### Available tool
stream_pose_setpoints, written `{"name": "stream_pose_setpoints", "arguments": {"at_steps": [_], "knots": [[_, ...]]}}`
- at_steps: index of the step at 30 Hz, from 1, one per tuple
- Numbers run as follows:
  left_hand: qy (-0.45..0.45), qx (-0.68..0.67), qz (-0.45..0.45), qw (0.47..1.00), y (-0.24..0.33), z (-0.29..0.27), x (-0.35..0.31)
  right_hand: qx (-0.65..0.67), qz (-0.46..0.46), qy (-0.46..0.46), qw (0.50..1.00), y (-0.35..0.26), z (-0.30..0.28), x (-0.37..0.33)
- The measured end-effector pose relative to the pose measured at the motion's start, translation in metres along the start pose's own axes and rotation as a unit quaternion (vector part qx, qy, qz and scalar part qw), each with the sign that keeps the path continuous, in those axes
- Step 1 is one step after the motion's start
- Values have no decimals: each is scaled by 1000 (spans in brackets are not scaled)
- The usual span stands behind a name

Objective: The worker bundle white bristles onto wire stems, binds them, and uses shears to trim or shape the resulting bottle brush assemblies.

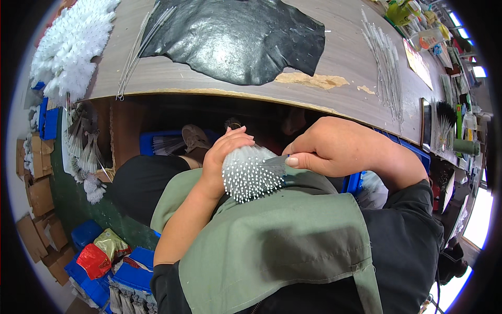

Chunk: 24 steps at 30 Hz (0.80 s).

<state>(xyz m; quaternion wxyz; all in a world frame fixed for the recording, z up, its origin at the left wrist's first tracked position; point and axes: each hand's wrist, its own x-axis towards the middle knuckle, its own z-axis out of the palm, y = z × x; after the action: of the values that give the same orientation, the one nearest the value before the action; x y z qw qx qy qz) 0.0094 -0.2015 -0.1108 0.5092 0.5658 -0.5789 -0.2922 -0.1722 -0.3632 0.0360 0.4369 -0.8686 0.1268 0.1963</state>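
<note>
On my lap, my left hand (230,149) is wrapped round a thick bundle of small brushes (250,180). Their translucent bristles fan out toward me, each ending in a white bead-like tip. My right hand (314,152) pinches a slim grey metal tool (275,161) between thumb and fingers. Its blade-like end touches the right side of the bundle, among the tips. I cannot tell whether it is a knife or tweezers. A green apron (282,240) lies beneath both hands.
Ahead is a worn wooden table (345,63) with a black leather-like sheet (235,39). Thin wire brushes (384,68) lie at its right, wire stems (138,52) at its left. A white brush pile (73,44) stands far left. Blue bins (133,272) and cardboard boxes (42,196) sit below left.
</note>
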Motion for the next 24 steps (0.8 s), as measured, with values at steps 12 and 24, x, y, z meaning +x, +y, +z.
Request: {"name": "stream_pose_setpoints", "arguments": {"at_steps": [12, 24], "knots": [[1, 0, 1, 1000, -3, 1, 0, -42, -26, 26, 998, 0, -1, -1], [23, -8, -7, 1000, -11, 0, -2, 219, -47, 52, 973, 11, 15, -9]]}}
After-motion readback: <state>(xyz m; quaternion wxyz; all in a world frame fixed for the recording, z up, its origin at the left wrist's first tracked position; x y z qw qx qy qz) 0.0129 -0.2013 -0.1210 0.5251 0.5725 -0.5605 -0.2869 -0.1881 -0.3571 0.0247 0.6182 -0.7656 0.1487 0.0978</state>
